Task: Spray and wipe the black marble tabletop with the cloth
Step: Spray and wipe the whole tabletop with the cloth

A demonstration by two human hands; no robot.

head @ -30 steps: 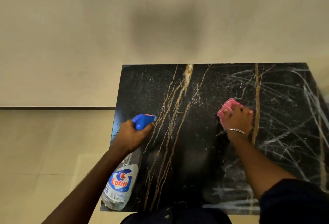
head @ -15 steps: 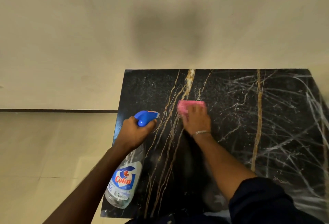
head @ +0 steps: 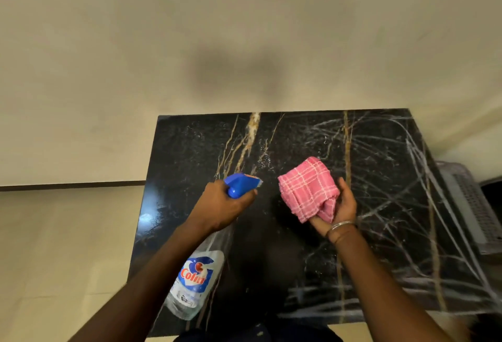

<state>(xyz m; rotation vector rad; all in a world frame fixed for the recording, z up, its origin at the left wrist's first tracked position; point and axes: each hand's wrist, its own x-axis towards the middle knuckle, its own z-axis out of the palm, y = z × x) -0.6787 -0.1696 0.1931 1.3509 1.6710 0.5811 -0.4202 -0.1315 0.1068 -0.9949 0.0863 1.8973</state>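
Head view. Over the middle of the black marble tabletop point(head: 190, 151), gripping a bunched pink checked cloth point(head: 307, 186) in the right hand point(head: 342, 207), palm up, fingers curled round its folds; cannot tell whether touching the stone. Just left of it, clutching the blue trigger head of a Colin spray bottle point(head: 195, 284) in the left hand point(head: 225, 205), bottle body slanting back toward the near edge. Whitish streaks across the slab's right half. Thin bangle point(head: 341, 225) on the right wrist. Grey slatted crate point(head: 467, 205) beyond the right edge.
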